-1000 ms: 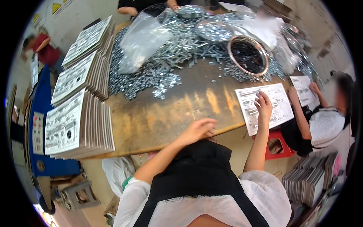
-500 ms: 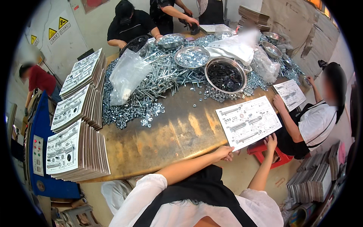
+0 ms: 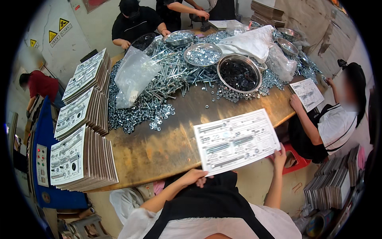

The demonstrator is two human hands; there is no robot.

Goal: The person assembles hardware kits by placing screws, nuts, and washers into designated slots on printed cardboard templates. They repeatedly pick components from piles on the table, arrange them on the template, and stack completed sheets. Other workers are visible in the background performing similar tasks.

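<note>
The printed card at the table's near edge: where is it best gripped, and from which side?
Probably by its two near corners, from the person's side. The card lies flat on the table with its near edge overhanging, so fingers can pinch there; the left hand and right hand already hold those corners. The far edge lies flush on the wood, with loose nuts beyond.

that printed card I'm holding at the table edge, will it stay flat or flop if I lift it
The printed card probably stays fairly flat: it looks like stiff board, unbent though gripped only at its near edge by your left hand and right hand. It likely feels light, being one thin sheet, and may slide easily on the smooth wooden table.
</note>
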